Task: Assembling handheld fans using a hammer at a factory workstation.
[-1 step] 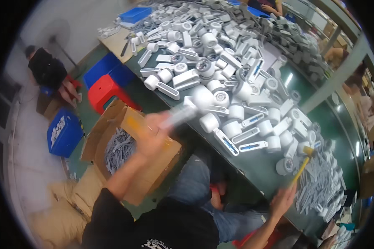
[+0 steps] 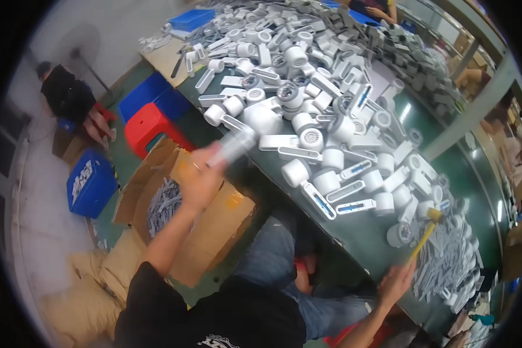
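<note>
My left hand (image 2: 202, 180) is closed around the handle of a white round-headed handheld device (image 2: 265, 119), smeared by motion, over the table's near edge. My right hand (image 2: 397, 282) grips a yellow-handled hammer (image 2: 424, 241) at the table's right side. Its head rests above or against a heap of small grey strips (image 2: 446, 255); whether they touch I cannot tell. Many similar white devices (image 2: 311, 139) lie piled across the green table (image 2: 359, 243), some with grilles and some with blue strips along their handles.
Beside my left arm stands an open cardboard box (image 2: 214, 232) holding grey strips. Past it are a red stool (image 2: 148, 123) and blue bins (image 2: 91, 184). A pale post (image 2: 472, 110) rises at the table's far side. Other people sit at the left and beyond the table.
The device in my left hand has shifted left, its round head moving away from the middle of the pile. My right hand and the hammer have barely moved.
</note>
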`<action>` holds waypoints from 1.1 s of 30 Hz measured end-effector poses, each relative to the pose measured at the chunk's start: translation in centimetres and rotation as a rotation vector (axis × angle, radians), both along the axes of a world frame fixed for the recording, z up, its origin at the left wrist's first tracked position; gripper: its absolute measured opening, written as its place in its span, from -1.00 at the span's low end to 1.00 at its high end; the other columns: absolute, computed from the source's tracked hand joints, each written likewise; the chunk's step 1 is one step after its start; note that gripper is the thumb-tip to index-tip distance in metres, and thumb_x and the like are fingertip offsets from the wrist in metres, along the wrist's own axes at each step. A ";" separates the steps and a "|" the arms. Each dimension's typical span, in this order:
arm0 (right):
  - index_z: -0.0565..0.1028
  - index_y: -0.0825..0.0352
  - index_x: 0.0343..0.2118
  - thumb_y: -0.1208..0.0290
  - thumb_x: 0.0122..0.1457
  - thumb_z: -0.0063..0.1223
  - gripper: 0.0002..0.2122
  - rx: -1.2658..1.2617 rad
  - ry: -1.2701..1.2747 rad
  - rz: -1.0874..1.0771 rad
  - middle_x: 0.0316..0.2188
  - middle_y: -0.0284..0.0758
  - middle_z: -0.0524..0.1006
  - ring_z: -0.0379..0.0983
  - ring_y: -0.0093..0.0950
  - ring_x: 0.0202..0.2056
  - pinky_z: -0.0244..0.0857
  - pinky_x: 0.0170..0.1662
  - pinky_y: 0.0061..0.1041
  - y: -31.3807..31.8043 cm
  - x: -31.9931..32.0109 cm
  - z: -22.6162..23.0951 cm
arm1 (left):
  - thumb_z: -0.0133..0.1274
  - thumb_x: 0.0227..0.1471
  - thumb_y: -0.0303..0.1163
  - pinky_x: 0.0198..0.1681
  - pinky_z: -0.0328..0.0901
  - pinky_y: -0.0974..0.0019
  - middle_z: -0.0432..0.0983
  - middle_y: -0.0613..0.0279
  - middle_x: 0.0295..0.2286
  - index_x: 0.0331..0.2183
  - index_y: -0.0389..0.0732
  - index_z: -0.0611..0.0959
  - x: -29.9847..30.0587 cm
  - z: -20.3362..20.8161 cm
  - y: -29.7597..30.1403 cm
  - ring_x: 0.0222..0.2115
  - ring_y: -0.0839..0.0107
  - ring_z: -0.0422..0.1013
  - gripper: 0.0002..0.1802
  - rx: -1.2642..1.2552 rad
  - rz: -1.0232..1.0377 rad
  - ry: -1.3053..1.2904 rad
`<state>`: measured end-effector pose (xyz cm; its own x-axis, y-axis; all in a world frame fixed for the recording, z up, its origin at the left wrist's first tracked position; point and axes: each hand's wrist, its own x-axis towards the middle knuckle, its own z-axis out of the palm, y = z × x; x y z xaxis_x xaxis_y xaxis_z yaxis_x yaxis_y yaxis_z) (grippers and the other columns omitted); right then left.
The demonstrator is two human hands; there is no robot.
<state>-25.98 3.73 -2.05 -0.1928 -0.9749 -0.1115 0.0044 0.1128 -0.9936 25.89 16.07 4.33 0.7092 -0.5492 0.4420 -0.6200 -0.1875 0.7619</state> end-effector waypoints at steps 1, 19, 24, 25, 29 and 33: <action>0.17 0.14 0.47 0.18 0.53 -0.16 -0.49 -0.008 0.015 -0.021 -0.56 -0.46 0.35 0.14 -0.71 -0.73 0.03 -0.72 -0.67 0.0 0.4 0.2 | 0.29 0.17 -0.39 -0.15 0.42 0.36 0.68 0.16 -0.21 0.06 -0.19 0.72 4.4 -0.6 0.1 -0.29 0.49 0.54 -0.59 -0.039 0.082 0.038; 0.18 0.17 0.46 0.19 0.52 -0.10 -0.48 -0.016 0.030 -0.136 -0.58 -0.46 0.34 0.15 -0.70 -0.73 0.04 -0.74 -0.67 0.1 0.3 -0.6 | 0.09 0.14 -0.57 0.25 0.29 0.18 0.44 -0.19 0.22 0.37 -0.44 0.20 38.0 -8.9 -13.9 0.21 0.11 0.44 -0.18 -0.147 0.116 0.363; 0.35 0.25 0.35 0.51 0.32 0.11 -0.48 -0.106 0.064 -0.272 -0.46 -0.49 0.51 0.25 -0.70 -0.63 0.15 -0.57 -0.67 2.4 -0.3 0.8 | -0.01 0.25 -0.35 0.03 0.41 0.01 0.66 -0.10 -0.10 -0.06 -0.25 0.73 39.2 -13.6 -14.6 -0.06 -0.03 0.56 -0.67 0.370 0.228 -0.482; 0.43 0.24 0.30 0.49 0.31 0.16 -0.52 -0.085 0.276 -0.283 -0.54 -0.53 0.47 0.27 -0.70 -0.64 0.15 -0.58 -0.66 3.1 -1.1 1.9 | 0.03 0.31 -0.27 0.06 0.42 0.05 0.68 -0.04 -0.10 -0.08 -0.26 0.73 38.8 -15.1 -13.4 -0.10 0.07 0.58 -0.68 0.255 0.117 -0.386; 0.50 0.44 0.18 0.39 0.37 0.17 -0.62 -0.160 0.229 -0.324 -0.59 -0.53 0.41 0.29 -0.72 -0.64 0.14 -0.58 -0.63 2.3 -5.5 6.8 | -0.10 0.44 -0.23 0.14 0.44 0.17 0.58 0.02 0.03 0.32 0.00 0.51 36.2 -15.3 1.1 0.05 0.09 0.50 -0.51 0.060 0.141 0.289; 0.63 0.33 0.06 0.37 0.27 0.18 -0.67 -0.156 0.851 -0.628 -0.54 -0.38 0.55 0.52 -0.52 -0.45 0.38 -0.33 -0.41 1.8 -20.0 6.0 | -0.08 0.44 -0.06 -0.14 0.36 0.25 0.54 0.18 -0.25 0.06 -0.22 0.60 26.6 -24.9 4.2 -0.23 0.34 0.43 -0.55 0.243 0.127 0.134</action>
<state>-45.97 5.48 3.98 -0.6210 -0.6657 0.4137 -0.6842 0.2029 -0.7005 52.44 20.28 -20.54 0.8221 -0.5305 0.2065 -0.4770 -0.4439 0.7586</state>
